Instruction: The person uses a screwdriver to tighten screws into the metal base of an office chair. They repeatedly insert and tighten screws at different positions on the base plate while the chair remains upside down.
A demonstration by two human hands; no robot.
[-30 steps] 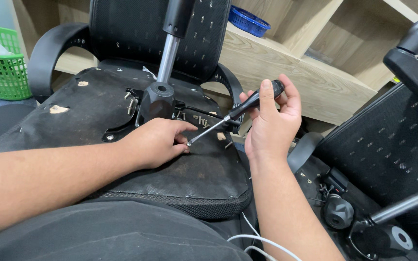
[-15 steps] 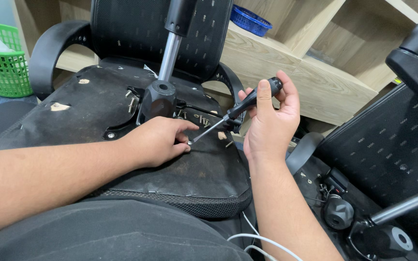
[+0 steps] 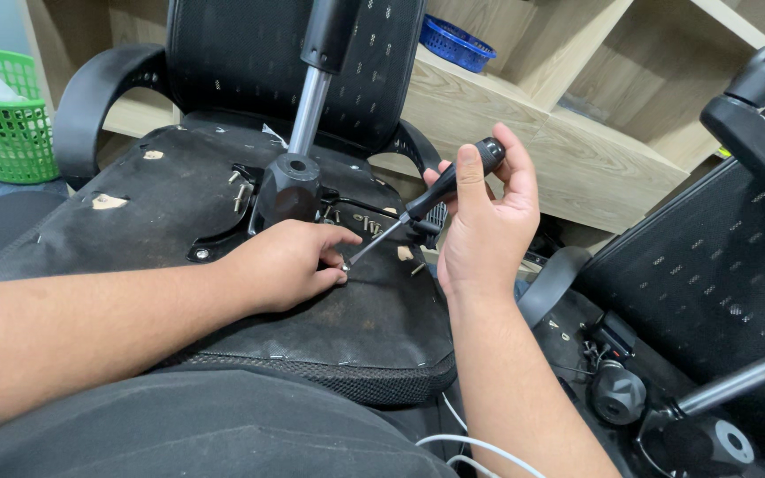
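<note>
An upturned black office chair seat (image 3: 179, 230) lies before me, its metal gas cylinder (image 3: 310, 106) rising from the black mechanism plate (image 3: 287, 190). My right hand (image 3: 484, 226) grips a black-handled screwdriver (image 3: 427, 202), shaft slanting down-left. Its tip meets a small screw (image 3: 345, 265) that my left hand (image 3: 281, 265) pinches against the seat's underside. Several loose screws (image 3: 367, 223) lie on the seat near the plate.
A green plastic basket (image 3: 6, 115) stands at far left. A blue basket (image 3: 458, 42) sits on wooden shelving (image 3: 524, 115) behind. Another black mesh chair (image 3: 710, 292) lies at right, its cylinder (image 3: 728, 385) and armrest (image 3: 759, 115) nearby. A white cable (image 3: 480, 447) runs along the bottom.
</note>
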